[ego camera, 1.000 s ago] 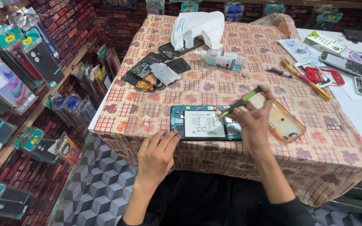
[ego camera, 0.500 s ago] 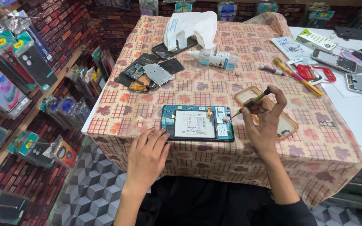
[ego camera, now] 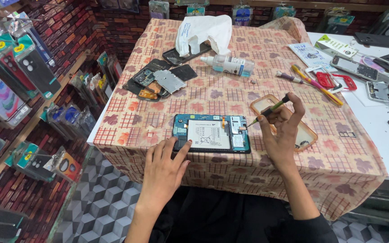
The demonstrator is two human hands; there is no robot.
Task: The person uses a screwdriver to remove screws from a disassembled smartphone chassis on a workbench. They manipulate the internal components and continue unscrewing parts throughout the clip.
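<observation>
An opened tablet [ego camera: 211,132] lies back-side up on the checked tablecloth [ego camera: 230,92], its white battery and blue boards showing. My left hand [ego camera: 165,166] rests flat at its near left corner, fingers spread and touching the edge. My right hand [ego camera: 281,130] pinches a small green-handled screwdriver [ego camera: 269,109]; its tip points at the tablet's upper right edge. Under that hand lies an orange-rimmed clear case [ego camera: 289,121], partly hidden.
Dismantled phone parts [ego camera: 158,81] lie at the far left, a clear bottle [ego camera: 228,65] and a white plastic bag [ego camera: 205,31] beyond. Red and yellow tools [ego camera: 320,83] and phones lie on the white counter [ego camera: 383,121] to the right. Packaged cases hang on the brick wall [ego camera: 19,76] left.
My right hand swung the screwdriver off the tablet to the right, then brought its tip back to the tablet's right edge. My left hand stayed at the near left corner.
</observation>
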